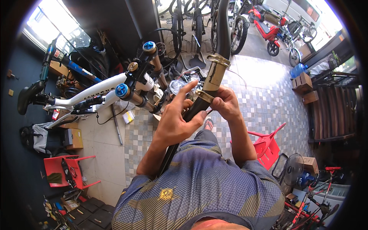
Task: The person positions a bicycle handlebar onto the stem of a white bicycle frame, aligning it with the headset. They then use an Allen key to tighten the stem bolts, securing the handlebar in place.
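Note:
A long black bent bar, a bicycle handlebar by its look [195,109], slants up in front of my chest. Its lower end passes beside my left forearm. The middle section is gold, with a gold ring clamp [218,59] at its upper end and a second gold clamp [205,96] lower down. My left hand [174,120] holds the black part below the lower clamp, thumb across the front, index finger stretched out. On the other side, my right hand [228,105] pinches at the lower clamp's edge; its fingertips are partly hidden behind it.
At left a white bicycle frame [88,92] has a fork with blue caps [122,90]. A tray of small parts [193,74] sits on the floor beyond my hands. Red chairs [266,145] stand right and lower left. A fan [293,168] and a wooden rack [331,119] are at right.

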### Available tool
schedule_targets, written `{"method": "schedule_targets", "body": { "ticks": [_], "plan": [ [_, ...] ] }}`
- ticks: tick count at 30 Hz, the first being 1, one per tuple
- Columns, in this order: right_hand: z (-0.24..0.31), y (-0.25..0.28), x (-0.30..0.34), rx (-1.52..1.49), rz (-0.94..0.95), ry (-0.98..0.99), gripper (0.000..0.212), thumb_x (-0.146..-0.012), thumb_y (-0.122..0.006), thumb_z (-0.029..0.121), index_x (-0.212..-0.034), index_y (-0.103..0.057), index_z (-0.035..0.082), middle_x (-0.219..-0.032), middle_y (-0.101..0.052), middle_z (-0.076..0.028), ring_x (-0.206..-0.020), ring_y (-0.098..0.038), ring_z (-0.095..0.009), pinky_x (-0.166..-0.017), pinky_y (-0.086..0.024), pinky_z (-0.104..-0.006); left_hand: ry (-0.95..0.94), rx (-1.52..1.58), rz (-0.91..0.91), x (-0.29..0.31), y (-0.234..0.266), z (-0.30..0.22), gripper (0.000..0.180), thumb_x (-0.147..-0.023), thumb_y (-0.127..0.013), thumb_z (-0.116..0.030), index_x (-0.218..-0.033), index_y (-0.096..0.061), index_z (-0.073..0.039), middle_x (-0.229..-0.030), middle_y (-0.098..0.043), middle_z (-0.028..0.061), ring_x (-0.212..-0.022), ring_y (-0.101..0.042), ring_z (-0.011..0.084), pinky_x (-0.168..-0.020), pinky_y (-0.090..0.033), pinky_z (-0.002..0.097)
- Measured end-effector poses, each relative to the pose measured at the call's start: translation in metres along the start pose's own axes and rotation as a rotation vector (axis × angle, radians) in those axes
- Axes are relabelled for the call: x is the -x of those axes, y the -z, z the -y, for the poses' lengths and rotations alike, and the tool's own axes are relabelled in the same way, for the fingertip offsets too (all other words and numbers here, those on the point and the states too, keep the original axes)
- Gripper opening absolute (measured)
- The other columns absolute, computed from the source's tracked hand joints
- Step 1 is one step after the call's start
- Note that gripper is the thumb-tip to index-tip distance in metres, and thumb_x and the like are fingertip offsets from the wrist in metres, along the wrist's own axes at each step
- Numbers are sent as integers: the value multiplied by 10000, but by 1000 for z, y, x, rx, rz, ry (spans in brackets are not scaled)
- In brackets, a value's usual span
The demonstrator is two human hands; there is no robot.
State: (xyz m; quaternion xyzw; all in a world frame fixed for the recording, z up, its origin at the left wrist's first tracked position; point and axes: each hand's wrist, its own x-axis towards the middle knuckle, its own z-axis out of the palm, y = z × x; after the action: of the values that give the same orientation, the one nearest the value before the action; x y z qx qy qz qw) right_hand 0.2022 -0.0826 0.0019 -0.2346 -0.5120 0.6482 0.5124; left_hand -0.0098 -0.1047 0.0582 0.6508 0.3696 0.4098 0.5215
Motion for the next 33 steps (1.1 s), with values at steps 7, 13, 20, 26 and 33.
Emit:
{"method": "schedule_targets", "body": {
  "ticks": [7,13,20,26,33],
  "plan": [
    [-8,-6,-4,110,-18,104,708,-849,-766,502,-1244,-598,-62,-1087,-684,-113,-876,-662,-128,-696,-533,-216,202,325,391,-3,21,14,256,-986,-622,-232,-1096,-598,-3,-686,-581,-11,-565,-505,36,-507,-380,209],
    [-7,-20,-9,37,-56,128,674,-909,-722,461,-1313,-570,-56,-1045,-664,-58,-790,-569,-66,-654,-459,-213,207,220,287,-4,20,9,275,-997,-627,-267,-1069,-644,-3,-679,-554,-26,-559,-494,36,-509,-385,228],
    [-8,-18,-6,94,-72,143,660,-941,-674,478,-1325,-568,-47,-1001,-662,-25,-615,-411,7,-521,-316,-172,149,-2,179,-4,15,4,348,-933,-699,-280,-1096,-649,24,-817,-670,73,-715,-625,124,-643,-495,300],
    [1,-29,-9,171,-185,131,699,-918,-709,455,-1361,-524,-53,-1105,-656,-41,-623,-429,-1,-534,-354,-181,152,-94,124,-6,15,5,339,-921,-703,-236,-1155,-644,2,-827,-680,94,-758,-646,128,-676,-508,312],
    [8,-17,-12,953,-502,357,1088,-598,-929,494,-1470,-439,64,-1178,-600,-112,-963,-644,-159,-671,-529,-273,34,199,-2,-7,10,13,573,-920,-696,-157,-1425,-461,-20,-818,-668,47,-714,-605,89,-650,-485,272]
  ]
}}
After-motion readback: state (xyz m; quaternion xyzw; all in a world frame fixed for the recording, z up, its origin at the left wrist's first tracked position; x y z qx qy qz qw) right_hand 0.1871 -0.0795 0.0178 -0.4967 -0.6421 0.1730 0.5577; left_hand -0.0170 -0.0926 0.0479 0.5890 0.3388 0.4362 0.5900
